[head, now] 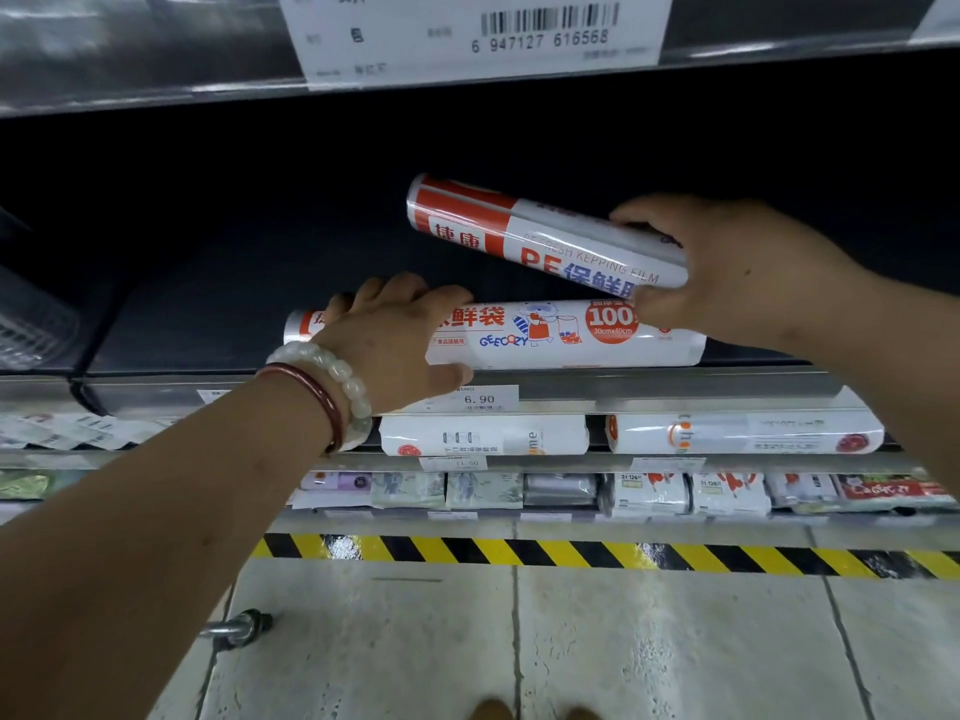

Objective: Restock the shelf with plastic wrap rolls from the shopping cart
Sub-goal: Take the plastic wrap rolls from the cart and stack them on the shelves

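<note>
The dark shelf [218, 324] carries 1 white roll [566, 335] lying along its near edge. The left hand [400, 340] wraps its fingers over that roll's left part. Above it, the right hand [727, 267] grips a tilted red-and-white roll [519, 231] by its right end.

Barcode label [483, 36] at 12 o'clock, clipped to the upper shelf rail, digits 6 947127 616568. Price tag [475, 399] near centre, reads 6.90. Second price tag [453, 463] just below it, digits blurred. Row of small packets [644, 492] on the lowest shelf, 4 to 5 o'clock, packed side by side. Black-and-yellow hazard tape [571, 556] across the floor [649, 646] at 6 o'clock. Metal caster part [241, 626] at 7 o'clock. Wire rack [31, 324] at 9 o'clock, blurred.
</note>
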